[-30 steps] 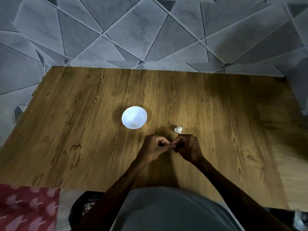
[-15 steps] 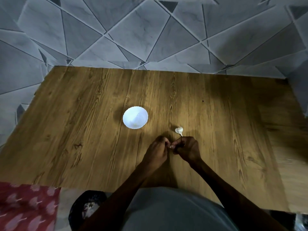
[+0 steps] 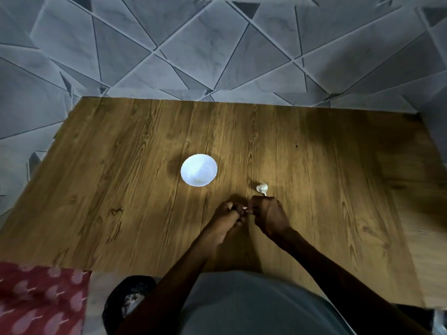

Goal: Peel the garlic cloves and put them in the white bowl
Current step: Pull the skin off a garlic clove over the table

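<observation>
Red patterned cloth [image 3: 36, 301]: seen at the lower left corner of the frame, beside the table's near edge.

Dark rounded object [image 3: 128, 298]: seen at the bottom, just right of the cloth; what it is cannot be told.

Wooden table [image 3: 108, 194]: spread across the middle of the frame, with grey tiled floor [image 3: 217, 56] shown above it.

White bowl [image 3: 198, 169]: set upright on the table, left of centre, well apart from both hands. Nothing can be made out inside it.

Left hand [image 3: 227, 215]: held just below centre, over the table, fingers curled inward, fingertips brought against those of the other hand.

Garlic clove [image 3: 244, 208]: only a small pale sliver is shown, pinched between the fingertips of the two hands, below and right of the bowl. Whether its skin is on cannot be told.

Right hand [image 3: 268, 213]: held just right of the left, fingers curled, the clove gripped at its tips.

Garlic bulb [image 3: 262, 188]: laid on the table just above the right hand, right of the bowl and apart from it.

Grey shirt [image 3: 242, 303]: seen at bottom centre, between the two forearms.
</observation>
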The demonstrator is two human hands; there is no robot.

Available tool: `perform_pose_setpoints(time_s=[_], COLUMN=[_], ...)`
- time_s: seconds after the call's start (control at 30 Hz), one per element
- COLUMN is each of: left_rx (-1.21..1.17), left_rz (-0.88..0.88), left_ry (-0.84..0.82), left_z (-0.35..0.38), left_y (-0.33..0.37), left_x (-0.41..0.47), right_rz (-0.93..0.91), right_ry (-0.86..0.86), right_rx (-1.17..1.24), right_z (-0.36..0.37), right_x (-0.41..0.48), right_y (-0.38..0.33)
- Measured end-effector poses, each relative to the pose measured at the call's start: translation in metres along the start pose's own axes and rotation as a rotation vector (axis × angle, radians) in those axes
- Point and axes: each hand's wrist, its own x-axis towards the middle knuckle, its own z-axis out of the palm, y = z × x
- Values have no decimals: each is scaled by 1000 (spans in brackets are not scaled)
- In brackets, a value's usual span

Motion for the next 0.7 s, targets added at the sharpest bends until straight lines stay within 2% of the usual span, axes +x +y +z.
perform_pose_setpoints(time_s=[0.07, 0.17, 0.23, 0.37, 0.43, 0.57, 0.7], left_rx=[212, 495, 533, 534, 448, -49, -201], left_rz=[106, 289, 350, 423, 421, 224, 157], left_ry=[88, 164, 178, 123, 78, -48, -74], left_z=[-6, -15, -17, -17, -15, -10, -12], left_y=[-4, -9, -12, -12, -12, -3, 4], left_x=[6, 13, 13, 11, 12, 3, -4], right_rz=[27, 154, 293, 377, 379, 344, 323], right_ry=[32, 95, 91, 17, 10, 22, 35], right_rx=[104, 505, 722, 820, 843, 827, 739], right_z=[-1, -4, -6, -9, -11, -13, -12], right_x=[0, 0, -1, -1, -2, -1, 2], right_y=[6, 11, 10, 12, 12, 8, 5])
